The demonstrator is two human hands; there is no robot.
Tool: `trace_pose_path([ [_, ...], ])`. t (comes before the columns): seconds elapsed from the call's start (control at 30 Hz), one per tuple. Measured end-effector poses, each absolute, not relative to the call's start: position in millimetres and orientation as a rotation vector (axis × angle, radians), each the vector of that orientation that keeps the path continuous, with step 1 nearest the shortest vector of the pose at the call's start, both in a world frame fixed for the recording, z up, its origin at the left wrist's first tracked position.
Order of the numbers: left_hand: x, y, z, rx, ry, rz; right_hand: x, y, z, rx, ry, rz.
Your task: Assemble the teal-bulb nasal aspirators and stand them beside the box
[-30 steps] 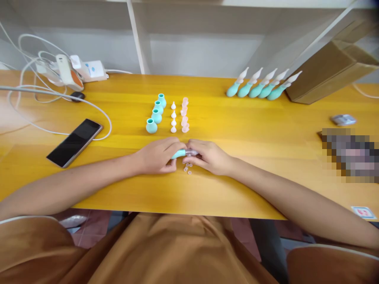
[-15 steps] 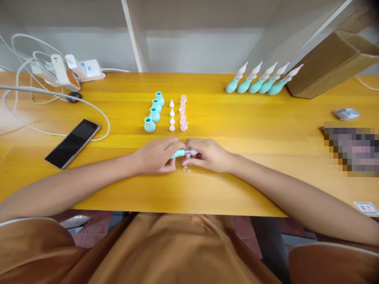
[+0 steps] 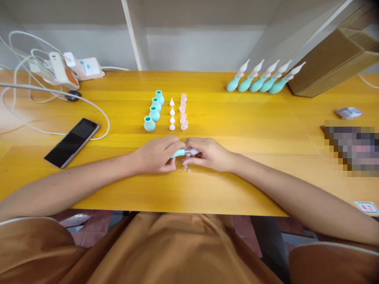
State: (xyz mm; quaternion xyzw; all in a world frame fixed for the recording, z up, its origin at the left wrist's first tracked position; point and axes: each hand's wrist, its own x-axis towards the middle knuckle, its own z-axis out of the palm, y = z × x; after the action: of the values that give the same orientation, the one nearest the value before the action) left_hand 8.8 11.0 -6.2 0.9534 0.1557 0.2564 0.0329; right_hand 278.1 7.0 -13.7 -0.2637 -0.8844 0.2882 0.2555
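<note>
Between my hands lies a nasal aspirator [image 3: 179,153] with a teal bulb and a clear collar. My left hand [image 3: 160,154] is closed around the teal bulb. The fingers of my right hand [image 3: 209,154] grip the clear collar and pale tip [image 3: 192,152], partly covering them. Small clear rings [image 3: 188,170] lie on the table just below my right fingertips. Beyond my hands stand rows of loose parts: teal bulbs [image 3: 149,124] with open mouths, small white cone tips [image 3: 172,127] and pinkish clear collars [image 3: 184,125].
Several assembled aspirators [image 3: 254,84] stand at the back right, beside a cardboard box [image 3: 325,65]. On the left are a phone [image 3: 72,142], white cables and chargers [image 3: 90,68]. A small plastic packet [image 3: 348,113] and a blurred-out object [image 3: 352,148] sit at the right.
Both hands keep the same grip on the aspirator with almost no movement. The view has shifted very slightly.
</note>
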Motion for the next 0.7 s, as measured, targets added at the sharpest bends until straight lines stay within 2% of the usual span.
trace_pose_path([
  [0.17,9,11,-7,2.94,0.492,0.797,281,9,-11,-0.686,-2.389,0.839],
  [0.37,9,11,-5,2.85,0.557,0.869,279,5,-9,-0.751,-2.075,1.142],
  [0.5,10,8,-1,2.592,0.666,0.92,269,-4,-10,-0.876,-1.765,1.421],
  [0.7,12,2,5,2.132,0.742,1.05,254,-14,-10,-0.674,-1.518,1.661],
])
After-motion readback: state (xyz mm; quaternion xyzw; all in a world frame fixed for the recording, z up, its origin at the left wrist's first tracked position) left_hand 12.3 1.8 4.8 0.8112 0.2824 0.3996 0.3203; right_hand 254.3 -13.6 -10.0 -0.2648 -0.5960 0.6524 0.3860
